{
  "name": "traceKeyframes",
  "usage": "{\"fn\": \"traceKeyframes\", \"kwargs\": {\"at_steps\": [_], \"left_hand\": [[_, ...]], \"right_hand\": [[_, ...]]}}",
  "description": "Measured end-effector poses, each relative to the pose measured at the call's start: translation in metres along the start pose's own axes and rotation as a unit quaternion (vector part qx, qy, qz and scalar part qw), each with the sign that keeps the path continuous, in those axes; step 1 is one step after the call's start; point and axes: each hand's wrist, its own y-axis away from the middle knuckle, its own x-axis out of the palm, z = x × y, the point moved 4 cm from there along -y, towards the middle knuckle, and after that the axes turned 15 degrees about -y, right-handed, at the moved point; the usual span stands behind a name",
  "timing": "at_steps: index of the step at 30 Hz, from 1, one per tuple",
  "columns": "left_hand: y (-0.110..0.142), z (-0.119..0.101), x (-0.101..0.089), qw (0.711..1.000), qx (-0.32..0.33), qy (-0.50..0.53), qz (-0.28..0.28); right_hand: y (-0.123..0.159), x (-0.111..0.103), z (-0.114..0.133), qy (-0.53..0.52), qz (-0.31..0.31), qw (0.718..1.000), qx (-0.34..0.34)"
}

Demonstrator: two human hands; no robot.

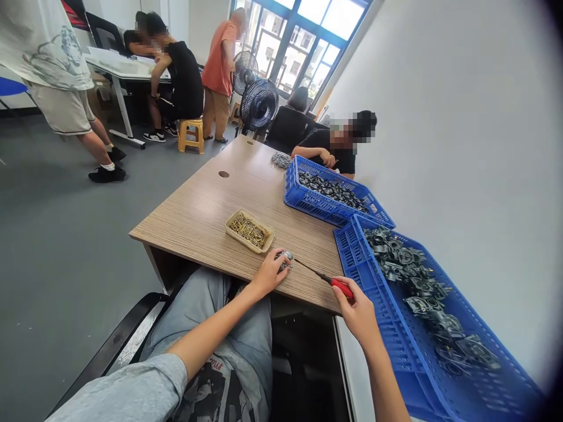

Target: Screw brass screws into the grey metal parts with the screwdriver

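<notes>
My left hand (pixel 267 273) rests at the desk's near edge, shut on a small metal casting (pixel 285 261), probably a carburetor body, mostly hidden by my fingers. My right hand (pixel 358 313) grips a red-handled screwdriver (pixel 342 288), and its thin shaft points left towards the casting. A shallow tan tray of brass screws (pixel 248 230) sits just beyond my left hand on the wood-grain desk (pixel 197 225). To my right, a blue plastic crate (pixel 365 275) holds rows of metal carburetors (pixel 417 275). A second blue crate (pixel 308 199) holds dark metal parts (pixel 332 190).
A seated co-worker (pixel 328 153) reaches towards the far crate, beside a small pile of metal pieces (pixel 281 159). A white wall (pixel 461 88) runs along the right. Farther back stand electric fans (pixel 259 105), a yellow stool (pixel 191 135), a white table (pixel 118 64) and several people.
</notes>
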Motion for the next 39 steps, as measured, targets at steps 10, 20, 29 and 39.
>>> {"fn": "traceKeyframes", "kwargs": {"at_steps": [10,20,29,39], "left_hand": [[0.001,0.004,0.003,0.999,0.011,0.046,-0.022],[0.001,0.005,0.006,0.999,0.013,0.045,-0.025],[0.0,0.005,0.006,0.998,0.012,0.048,-0.025],[0.0,0.005,0.006,0.999,0.013,0.041,-0.029]], "right_hand": [[0.015,0.0,0.033,0.021,0.028,0.999,0.019],[0.014,0.002,0.025,0.01,0.03,0.998,0.045],[0.012,0.005,0.025,-0.011,0.021,0.997,0.076],[0.014,0.009,0.044,0.035,0.041,0.997,0.054]]}}
